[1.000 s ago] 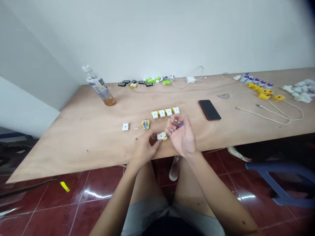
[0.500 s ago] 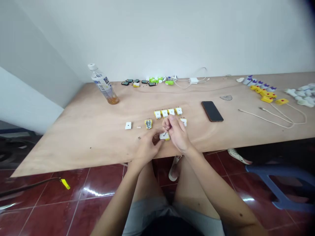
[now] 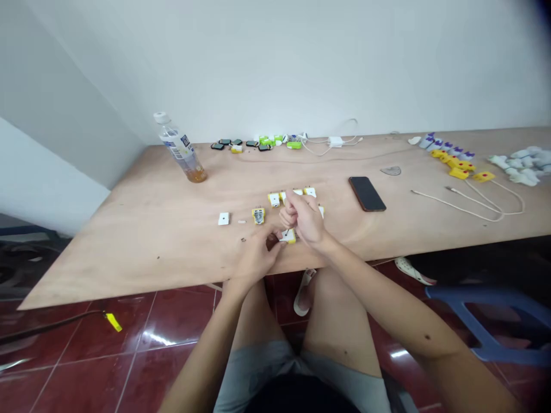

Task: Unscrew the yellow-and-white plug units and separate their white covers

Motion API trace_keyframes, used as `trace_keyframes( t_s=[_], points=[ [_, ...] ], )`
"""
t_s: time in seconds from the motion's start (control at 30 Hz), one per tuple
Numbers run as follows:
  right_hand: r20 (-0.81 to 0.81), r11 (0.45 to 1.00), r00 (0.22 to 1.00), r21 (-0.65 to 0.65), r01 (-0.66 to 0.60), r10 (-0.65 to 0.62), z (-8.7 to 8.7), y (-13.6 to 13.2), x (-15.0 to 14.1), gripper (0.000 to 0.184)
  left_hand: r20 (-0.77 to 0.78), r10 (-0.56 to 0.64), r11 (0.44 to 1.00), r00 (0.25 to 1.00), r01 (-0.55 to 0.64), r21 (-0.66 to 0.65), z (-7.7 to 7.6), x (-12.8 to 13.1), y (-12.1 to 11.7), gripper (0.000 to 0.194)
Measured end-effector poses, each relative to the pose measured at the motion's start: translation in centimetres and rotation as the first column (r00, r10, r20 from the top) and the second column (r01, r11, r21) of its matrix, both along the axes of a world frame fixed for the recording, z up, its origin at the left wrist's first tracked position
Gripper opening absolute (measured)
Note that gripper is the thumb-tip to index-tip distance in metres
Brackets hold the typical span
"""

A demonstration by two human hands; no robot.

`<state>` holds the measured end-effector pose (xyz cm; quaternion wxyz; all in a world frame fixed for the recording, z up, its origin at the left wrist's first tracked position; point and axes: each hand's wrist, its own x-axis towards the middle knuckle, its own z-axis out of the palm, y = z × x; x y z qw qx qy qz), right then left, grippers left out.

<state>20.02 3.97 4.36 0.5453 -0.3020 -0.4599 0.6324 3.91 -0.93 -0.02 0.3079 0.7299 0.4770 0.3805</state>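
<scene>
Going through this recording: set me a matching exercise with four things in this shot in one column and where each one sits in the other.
Things:
1 black smartphone
2 plastic drinks bottle
3 yellow scrap
4 blue plastic stool

Places:
A back left of the tabletop
B on the red tiled floor, by a black cord
C mid-right on the tabletop
D on the floor, right, below the table edge

Pairs: 1C, 2A, 3B, 4D
</scene>
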Motion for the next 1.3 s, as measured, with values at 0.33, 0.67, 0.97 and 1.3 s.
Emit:
trace_keyframes(
  t_s=[0.33,0.67,0.97,1.3],
  points=[
    [0.621,0.938,0.771,0.334,-0.097,-0.142,1.8,1.1,2.0,0.061,0.007,0.011,1.000,1.000,-0.011,-0.007,-0.1,0.1,0.1,0.010],
    [0.962,0.750,0.129,0.269,-0.605,-0.241,7.8,1.9,5.0,0.043,0.019,-0.009,1.000,1.000,0.009,0.004,-0.4,0.1,0.3,0.012],
    [0.970,0.694,0.157,0.241,-0.679,-0.183,9.9,0.3,3.6,0.029,0.027,-0.031,1.000,0.999,0.031,-0.005,-0.5,0.0,0.4,0.011],
    [0.983,0.721,-0.119,0.021,-0.693,-0.142,10.4,-0.2,3.2,0.027,-0.005,-0.035,0.999,0.999,0.035,0.008,-0.7,-0.1,0.4,0.019]
  ],
)
